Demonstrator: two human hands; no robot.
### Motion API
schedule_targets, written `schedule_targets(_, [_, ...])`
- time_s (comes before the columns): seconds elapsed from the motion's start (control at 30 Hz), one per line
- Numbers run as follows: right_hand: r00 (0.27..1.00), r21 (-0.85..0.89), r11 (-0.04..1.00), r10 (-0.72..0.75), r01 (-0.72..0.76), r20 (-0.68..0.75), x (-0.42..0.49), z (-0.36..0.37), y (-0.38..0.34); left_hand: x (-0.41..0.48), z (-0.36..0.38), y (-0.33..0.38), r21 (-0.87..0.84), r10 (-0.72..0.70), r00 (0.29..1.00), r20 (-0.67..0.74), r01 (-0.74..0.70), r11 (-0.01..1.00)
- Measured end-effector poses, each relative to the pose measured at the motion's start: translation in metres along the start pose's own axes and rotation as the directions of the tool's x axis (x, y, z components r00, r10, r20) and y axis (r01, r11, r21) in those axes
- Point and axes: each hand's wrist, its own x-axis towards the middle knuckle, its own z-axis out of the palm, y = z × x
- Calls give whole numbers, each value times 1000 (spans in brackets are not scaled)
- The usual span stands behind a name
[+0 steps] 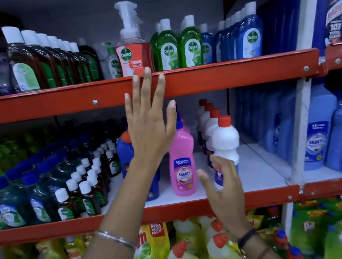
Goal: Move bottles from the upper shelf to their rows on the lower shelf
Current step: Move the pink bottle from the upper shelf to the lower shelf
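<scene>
Up on the upper shelf (pixel 49 102), brown bottles (pixel 24 69) line the left, and a red pump bottle (pixel 133 58) stands at its front edge with green bottles (pixel 177 48) and blue bottles (pixel 245 37) at its 3 o'clock. The left hand (pixel 150 130) is spread wide open, holding nothing, fingertips against the red rail just at 6 o'clock of the pump bottle. On the lower shelf (pixel 262 173), a pink bottle (pixel 181 161) stands beside a row of white bottles (pixel 223 141) with red caps. The right hand (pixel 224 190), fingers loosely open, is at the front white bottle's base; whether it grips it I cannot tell.
</scene>
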Motion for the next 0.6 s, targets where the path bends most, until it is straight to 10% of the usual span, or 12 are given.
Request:
schedule_targets(0.23, [893,400,799,418,-449,166,31,-57,56,-101,41,48,-423,60,967,248,52,905])
schedule_targets(0.33, [795,454,652,505,-607,337,49,-64,63,-131,52,85,-610,-248,822,513,553,568])
schedule_targets(0.43, [727,498,530,521,-686,447,56,-65,66,-133,63,110,-536,-422,474,773,844,-34])
schedule_targets(0.6, [699,509,480,487,-715,523,59,-68,68,-132,75,118,-533,-411,427,806,825,-187])
